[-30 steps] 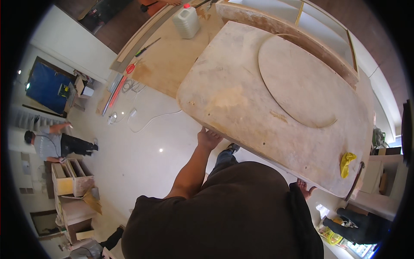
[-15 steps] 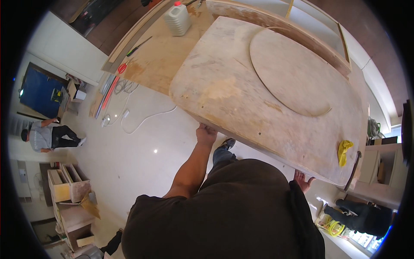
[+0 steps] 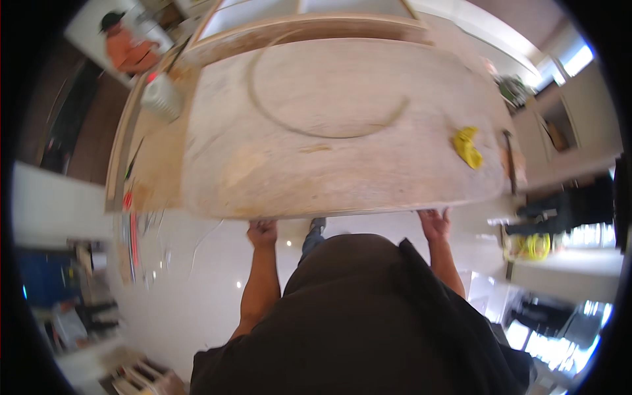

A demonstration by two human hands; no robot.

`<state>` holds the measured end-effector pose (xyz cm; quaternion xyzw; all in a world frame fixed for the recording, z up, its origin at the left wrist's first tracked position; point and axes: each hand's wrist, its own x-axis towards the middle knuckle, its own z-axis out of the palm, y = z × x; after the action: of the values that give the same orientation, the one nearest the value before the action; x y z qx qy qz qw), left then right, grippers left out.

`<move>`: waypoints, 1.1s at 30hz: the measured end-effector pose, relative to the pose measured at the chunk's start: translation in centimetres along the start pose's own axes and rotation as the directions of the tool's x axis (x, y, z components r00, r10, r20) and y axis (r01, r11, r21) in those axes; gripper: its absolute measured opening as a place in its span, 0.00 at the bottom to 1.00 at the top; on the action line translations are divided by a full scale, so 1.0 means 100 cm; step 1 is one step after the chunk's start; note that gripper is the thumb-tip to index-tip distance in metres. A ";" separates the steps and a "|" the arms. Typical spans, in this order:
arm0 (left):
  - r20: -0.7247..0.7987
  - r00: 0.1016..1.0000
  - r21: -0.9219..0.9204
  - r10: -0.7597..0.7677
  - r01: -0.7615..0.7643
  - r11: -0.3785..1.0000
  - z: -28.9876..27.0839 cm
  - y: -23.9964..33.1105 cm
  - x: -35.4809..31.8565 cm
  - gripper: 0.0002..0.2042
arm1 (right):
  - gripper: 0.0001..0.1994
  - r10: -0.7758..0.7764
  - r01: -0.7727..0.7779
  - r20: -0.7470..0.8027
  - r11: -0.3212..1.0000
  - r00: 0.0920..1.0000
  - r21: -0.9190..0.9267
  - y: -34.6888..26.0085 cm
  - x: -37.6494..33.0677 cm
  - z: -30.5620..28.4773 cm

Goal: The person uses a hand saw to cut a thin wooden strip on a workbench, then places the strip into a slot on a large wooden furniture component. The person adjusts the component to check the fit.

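Head view gives us a blurred look straight down at a large pale wooden board with rounded corners (image 3: 342, 131), which fills the upper middle of the picture. We see a curved groove, part of a circle, scored into its dusty face. Our left hand (image 3: 262, 232) is clenched on the near edge of the board, left of centre, fingers curled under it. Our right hand (image 3: 435, 224) grips the same near edge further right, fingers wrapped up to the rim. Both forearms rise from the lower edge on either side of our dark shirt (image 3: 368, 316), and a shoe (image 3: 317, 225) shows just below the board's edge, between the hands.

On the board, near its right end, lies a crumpled yellow cloth (image 3: 467, 146), well apart from both hands. Just beside it to the right, a dark slim tool (image 3: 509, 161) lies along the board's right edge; we cannot tell what kind it is.

Beyond the board's far left corner stands a white plastic jug (image 3: 160, 97) on a lower wooden sheet (image 3: 155, 171) that runs along the board's left side. At the far edge sits a light wooden frame (image 3: 309, 16). A person in an orange top (image 3: 125, 46) stands at upper left. Below the board we see glossy white floor (image 3: 197, 276).
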<state>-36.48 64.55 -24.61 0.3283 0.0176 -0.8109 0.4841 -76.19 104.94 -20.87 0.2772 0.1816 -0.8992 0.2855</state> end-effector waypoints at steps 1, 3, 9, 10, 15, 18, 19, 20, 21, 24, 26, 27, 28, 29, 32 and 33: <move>0.001 1.000 0.007 -0.004 0.004 1.000 -0.006 0.003 0.002 0.04 | 0.41 -0.031 0.031 -0.008 1.000 0.999 -0.003 0.003 0.004 -0.002; -0.016 1.000 0.026 -0.011 0.011 1.000 -0.011 0.010 0.007 0.06 | 0.39 -0.070 0.068 -0.041 0.997 0.997 -0.035 0.009 0.000 0.005; -0.155 0.987 0.109 -0.036 0.053 0.993 0.013 0.007 0.009 0.13 | 0.35 -0.072 0.070 -0.043 0.997 0.997 -0.035 0.010 -0.005 0.010; -0.160 0.987 0.088 -0.034 0.049 0.995 -0.003 0.018 0.022 0.16 | 0.34 -0.066 0.064 -0.045 0.997 0.997 -0.052 0.012 -0.007 0.015; -0.210 0.975 0.131 -0.067 0.096 0.987 -0.006 0.021 0.034 0.18 | 0.31 -0.087 0.086 -0.026 0.996 0.996 -0.035 0.011 -0.006 0.011; -0.167 0.971 0.043 -0.169 0.179 0.983 -0.007 0.030 0.030 0.18 | 0.29 -0.110 0.110 -0.015 0.994 0.994 0.016 0.020 -0.017 0.024; -0.128 0.961 -0.046 -0.246 0.242 0.969 -0.018 0.045 0.040 0.18 | 0.29 -0.105 0.105 0.008 0.994 0.994 0.020 0.022 -0.017 0.023; -0.087 0.942 -0.122 -0.324 0.313 0.942 -0.025 0.057 0.050 0.18 | 0.28 -0.105 0.104 0.032 0.994 0.994 0.028 0.023 -0.013 0.017; -0.107 0.941 -0.119 -0.322 0.310 0.943 -0.025 0.057 0.049 0.18 | 0.28 -0.111 0.110 0.050 0.994 0.993 0.025 0.023 -0.011 0.014; -0.194 0.953 -0.003 -0.234 0.238 0.971 -0.022 0.047 0.053 0.18 | 0.28 -0.133 0.131 0.063 0.991 0.989 0.032 0.022 -0.007 0.008; -0.214 0.954 0.036 -0.209 0.222 0.974 -0.019 0.044 0.053 0.19 | 0.23 -0.133 0.131 0.032 0.990 0.991 0.046 0.022 -0.004 0.008; -0.225 0.954 0.051 -0.198 0.215 0.975 -0.018 0.044 0.053 0.19 | 0.20 -0.129 0.128 0.015 0.990 0.992 0.051 0.022 -0.003 0.008; -0.234 0.953 0.063 -0.193 0.213 0.975 -0.018 0.044 0.053 0.19 | 0.20 -0.128 0.127 0.018 0.991 0.992 0.051 0.022 -0.003 0.007; -0.242 0.951 0.070 -0.191 0.213 0.975 -0.017 0.044 0.053 0.19 | 0.21 -0.128 0.126 0.021 0.991 0.992 0.050 0.022 -0.003 0.006; -0.269 0.940 0.052 -0.210 0.232 0.971 -0.018 0.045 0.057 0.19 | 0.22 -0.105 0.105 0.004 0.994 0.994 0.026 0.020 -0.005 0.006; -0.281 0.932 0.023 -0.231 0.247 0.969 -0.020 0.044 0.060 0.20 | 0.23 -0.094 0.094 -0.006 0.995 0.996 0.013 0.019 -0.006 0.007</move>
<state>-33.82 58.28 -28.18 0.4473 0.1011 -0.8102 0.3650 -74.87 103.41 -20.31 0.2724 0.1892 -0.9122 0.2405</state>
